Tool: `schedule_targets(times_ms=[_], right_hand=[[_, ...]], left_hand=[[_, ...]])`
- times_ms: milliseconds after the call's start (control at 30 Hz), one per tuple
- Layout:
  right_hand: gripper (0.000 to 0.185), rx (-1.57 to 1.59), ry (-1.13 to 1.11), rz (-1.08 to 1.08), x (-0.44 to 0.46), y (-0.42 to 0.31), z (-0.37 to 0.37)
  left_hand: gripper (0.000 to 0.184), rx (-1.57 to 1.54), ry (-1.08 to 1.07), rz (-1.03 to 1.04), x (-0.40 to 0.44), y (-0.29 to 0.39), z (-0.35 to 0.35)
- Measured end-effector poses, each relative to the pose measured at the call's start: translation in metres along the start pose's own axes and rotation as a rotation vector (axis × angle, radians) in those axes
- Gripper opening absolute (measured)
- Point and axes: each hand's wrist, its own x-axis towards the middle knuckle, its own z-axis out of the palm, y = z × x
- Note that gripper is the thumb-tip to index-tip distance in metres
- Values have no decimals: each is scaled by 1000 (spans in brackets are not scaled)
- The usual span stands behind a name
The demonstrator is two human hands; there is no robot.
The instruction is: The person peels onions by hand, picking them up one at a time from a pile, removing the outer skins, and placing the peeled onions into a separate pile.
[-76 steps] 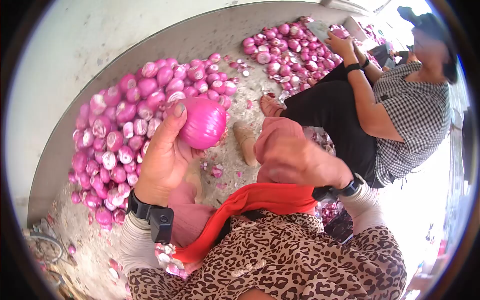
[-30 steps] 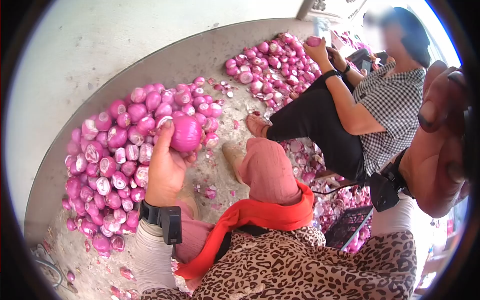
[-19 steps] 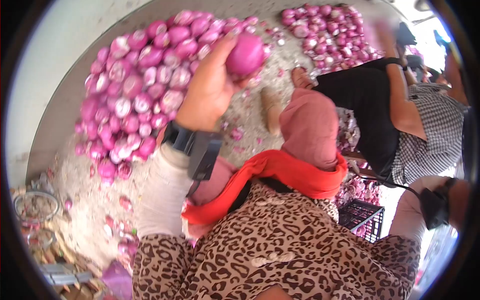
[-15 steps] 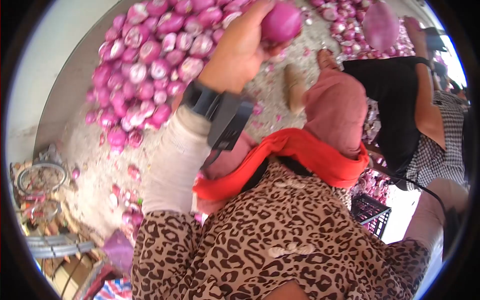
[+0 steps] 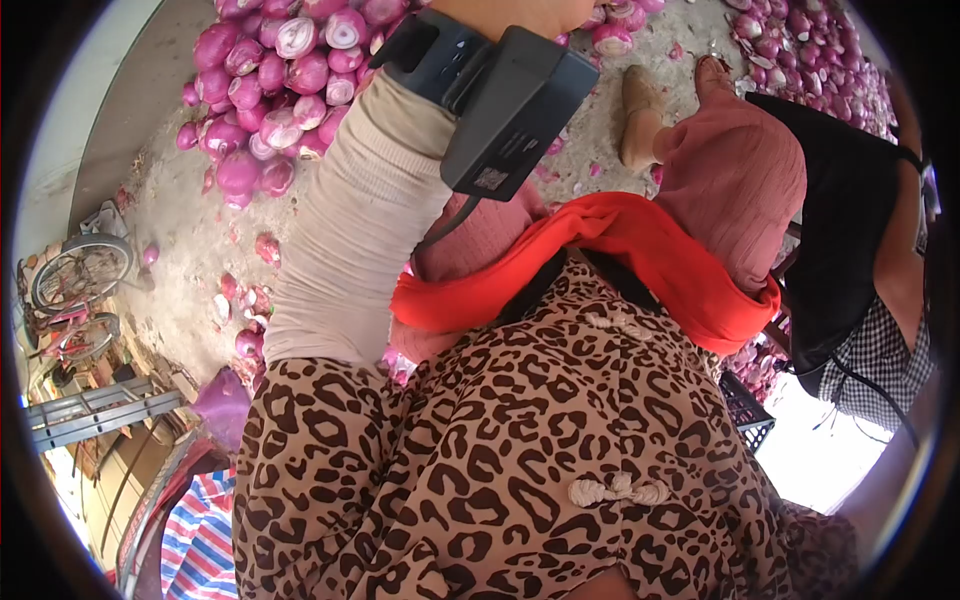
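Currently, beyond the red cloth band (image 5: 610, 222), round purple onions (image 5: 270, 72) are heaped at its left, and the bare left hand (image 5: 530, 12) is partly shown; the state of its fingers cannot be told.

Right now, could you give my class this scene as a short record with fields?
Left hand: cut off at the top edge, grip hidden
Right hand: out of view
Onions: one pile upper left, a second pile upper right
Floor: scattered reddish scraps
Red cloth: across the wearer's lap
Bicycle: far left
Co-worker: black trousers, checked shirt
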Motion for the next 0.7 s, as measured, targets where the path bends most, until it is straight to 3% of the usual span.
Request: schedule_targets(times_ms=[100, 167, 233, 333, 400, 433, 467, 500, 567, 700], right_hand=[[26, 63, -23, 2, 4, 15, 10], [27, 102, -20, 27, -8, -21, -35], [26, -477, -107, -58, -18, -65, -89], [27, -674, -512, 49, 53, 25, 37], [26, -625, -284, -63, 2, -34, -54], [26, -602, -172, -121, -28, -74, -113], [25, -620, -87, -123, -35, -80, -115], [23, -644, -5, -120, -34, -83, -114], [21, -536, -239, -63, -17, -80, -111], [21, -540, -229, -39, -21, -90, -127]], left_hand=[[36, 34, 23, 24, -2, 3, -2], [37, 26, 32, 25, -4, 5, -3], [37, 5, 49, 32, -5, 4, -6], [35, 54, -7, 26, -4, 3, -9], [31, -67, 39, 44, -1, -2, -3], [28, -90, -202, 14, 6, -6, -16], [28, -73, -260, 43, 11, -9, -19], [23, -57, -43, 53, 5, -7, -4], [33, -24, 271, 148, -11, 0, 13], [28, -52, 164, 220, 8, -15, 14]])
